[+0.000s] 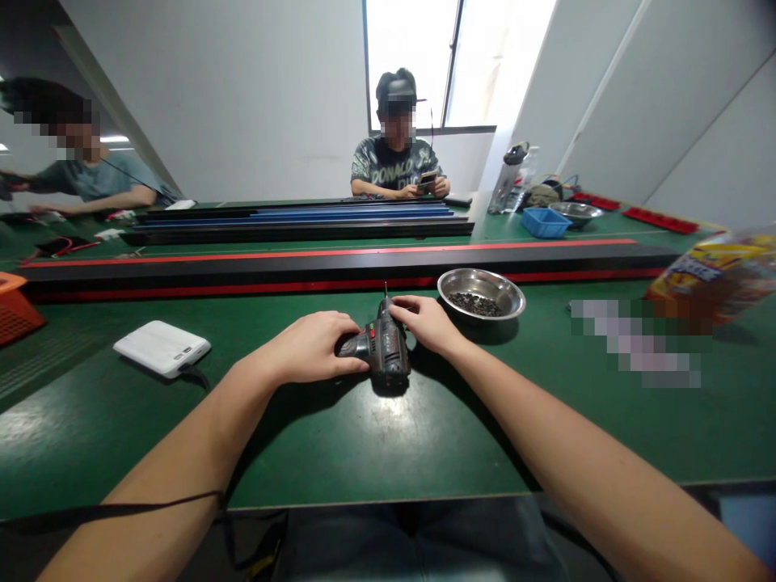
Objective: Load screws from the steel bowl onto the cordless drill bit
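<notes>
A black cordless drill [390, 356] with a red switch lies on its side on the green table [339, 465], its thin bit pointing away from me. My left hand [321, 347] is wrapped round the drill's handle from the left. With my right hand [424, 319] I grip the front of the drill near the chuck, the fingers curled and partly hidden. Just right of that hand stands a steel bowl [515, 305] with many small dark screws [476, 304] in it. Behind the bit runs a long black and red bar [339, 271].
At left lie a white power bank [161, 347] with a cable and an orange basket [17, 307]. Long dark strips [303, 226] lie farther back. A snack bag [721, 271], blue tray [544, 222] and bottle [506, 182] stand right. Two people [397, 153] sit beyond the table.
</notes>
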### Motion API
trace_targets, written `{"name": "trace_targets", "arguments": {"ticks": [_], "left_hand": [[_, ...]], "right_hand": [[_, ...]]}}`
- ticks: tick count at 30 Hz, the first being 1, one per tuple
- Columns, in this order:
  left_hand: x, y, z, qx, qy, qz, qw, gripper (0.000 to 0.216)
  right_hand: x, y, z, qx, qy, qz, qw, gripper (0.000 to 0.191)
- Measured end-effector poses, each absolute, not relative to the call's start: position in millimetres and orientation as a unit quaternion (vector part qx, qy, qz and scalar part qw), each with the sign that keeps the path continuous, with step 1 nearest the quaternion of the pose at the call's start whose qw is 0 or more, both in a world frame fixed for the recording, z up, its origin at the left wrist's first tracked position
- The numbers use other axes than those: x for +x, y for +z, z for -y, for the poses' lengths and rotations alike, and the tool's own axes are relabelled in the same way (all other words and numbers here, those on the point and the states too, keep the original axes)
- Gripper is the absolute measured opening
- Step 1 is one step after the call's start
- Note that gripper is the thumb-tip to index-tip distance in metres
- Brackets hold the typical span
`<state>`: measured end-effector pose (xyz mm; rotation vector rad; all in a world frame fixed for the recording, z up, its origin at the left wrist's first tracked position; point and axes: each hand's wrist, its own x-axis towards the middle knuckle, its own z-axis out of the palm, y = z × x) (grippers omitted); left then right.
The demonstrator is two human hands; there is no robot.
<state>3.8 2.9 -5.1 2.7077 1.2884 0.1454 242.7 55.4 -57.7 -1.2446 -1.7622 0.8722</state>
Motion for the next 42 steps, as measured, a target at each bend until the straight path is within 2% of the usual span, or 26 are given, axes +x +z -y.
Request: {"name": "trace_targets", "arguments": {"ticks": [26, 32, 36, 39, 42], "left_hand": [[3, -3, -1, 0.893, 0.052, -0.439, 0.082, 0.042], [3, -5, -1, 0.892, 0.061, -0.440, 0.089, 0.039], [3, -5, -1, 0.891, 0.063, -0.440, 0.096, 0.038], [3, -3, 0, 0.890, 0.061, -0.439, 0.108, 0.041], [3, -1, 2, 0.885, 0.054, -0.443, 0.133, 0.042]], "right_hand": [[241, -54, -51, -0.504, 0.290, 0.724, 0.371, 0.035], [239, -48, -40, -0.495, 0.161, 0.775, 0.358, 0.036], [247, -32, -34, -0.475, 0.075, 0.778, 0.404, 0.034], [261, -20, -41, -0.506, 0.014, 0.751, 0.425, 0.035], [279, -13, -52, -0.580, -0.046, 0.712, 0.393, 0.040]]}}
